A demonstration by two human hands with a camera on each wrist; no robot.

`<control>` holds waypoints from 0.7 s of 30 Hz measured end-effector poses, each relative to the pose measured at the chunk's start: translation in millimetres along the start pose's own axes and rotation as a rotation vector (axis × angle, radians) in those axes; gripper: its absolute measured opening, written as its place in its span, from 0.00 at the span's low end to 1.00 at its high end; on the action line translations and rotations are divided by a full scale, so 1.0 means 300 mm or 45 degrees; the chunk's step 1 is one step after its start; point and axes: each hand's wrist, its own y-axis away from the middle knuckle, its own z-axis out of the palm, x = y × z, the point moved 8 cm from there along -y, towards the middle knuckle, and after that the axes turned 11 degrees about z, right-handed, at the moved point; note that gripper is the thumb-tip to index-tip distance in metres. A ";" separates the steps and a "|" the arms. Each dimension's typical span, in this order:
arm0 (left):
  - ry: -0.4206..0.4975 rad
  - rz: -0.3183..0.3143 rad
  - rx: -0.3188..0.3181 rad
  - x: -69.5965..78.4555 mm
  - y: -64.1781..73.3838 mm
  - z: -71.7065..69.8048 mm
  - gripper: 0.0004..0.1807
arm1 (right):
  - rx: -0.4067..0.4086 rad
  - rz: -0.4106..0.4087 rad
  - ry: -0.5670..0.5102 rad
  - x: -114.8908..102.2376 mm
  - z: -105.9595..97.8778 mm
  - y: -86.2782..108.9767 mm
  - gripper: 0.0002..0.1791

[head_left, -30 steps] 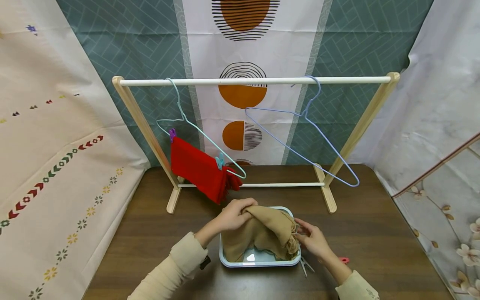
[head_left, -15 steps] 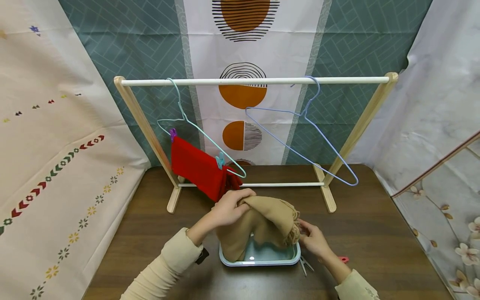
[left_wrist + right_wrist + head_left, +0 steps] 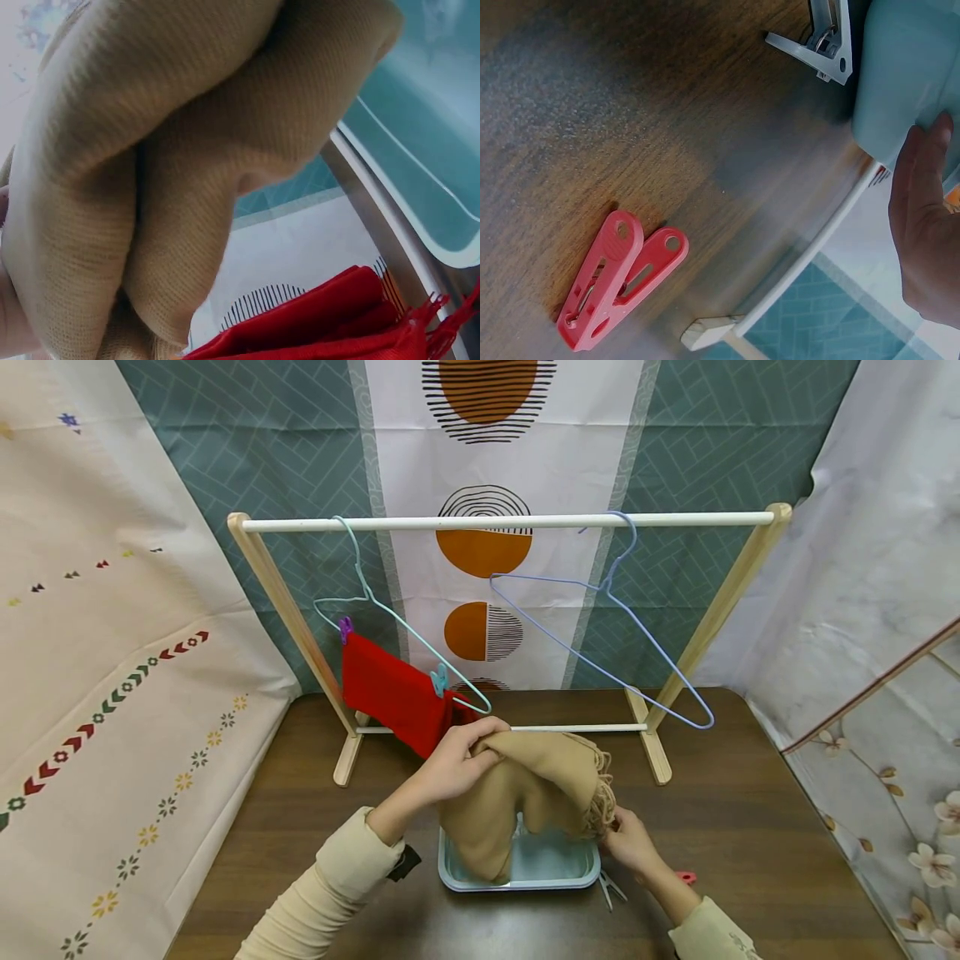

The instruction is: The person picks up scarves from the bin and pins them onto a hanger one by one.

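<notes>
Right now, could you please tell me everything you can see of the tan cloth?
The tan cloth looks soft and finely ribbed, like a knit, with a stringy fringe along its right end. It is bunched in thick, rounded folds. The left hand grips its upper left part, holding it over the pale blue tray, where one fold hangs low at the left. The right hand is beside the fringe; whether they touch is unclear.

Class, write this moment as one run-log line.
left hand: grips tan cloth over tray; right hand: beside tray; red cloth: clipped on mint hanger
</notes>
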 end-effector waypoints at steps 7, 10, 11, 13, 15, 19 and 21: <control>0.136 -0.097 0.067 -0.006 -0.002 -0.003 0.10 | 0.017 -0.006 0.029 0.003 -0.004 -0.001 0.13; 0.309 -0.173 0.099 -0.019 0.002 0.005 0.09 | 0.013 -0.007 0.034 0.003 -0.004 0.001 0.13; 0.376 -0.203 0.112 -0.024 0.003 0.008 0.09 | 0.006 -0.007 0.028 0.002 -0.003 0.002 0.12; 0.513 -0.263 0.148 -0.033 0.007 0.014 0.09 | -0.010 -0.021 0.019 -0.002 0.000 0.005 0.12; 0.629 -0.317 0.187 -0.041 0.011 0.019 0.10 | -0.024 -0.034 0.013 -0.006 0.004 0.007 0.14; 0.834 -0.405 0.252 -0.060 0.022 0.036 0.12 | -0.054 -0.029 -0.003 -0.006 0.011 0.007 0.24; 0.943 -0.453 0.281 -0.070 0.028 0.048 0.11 | -0.063 -0.013 -0.017 -0.003 0.013 0.003 0.27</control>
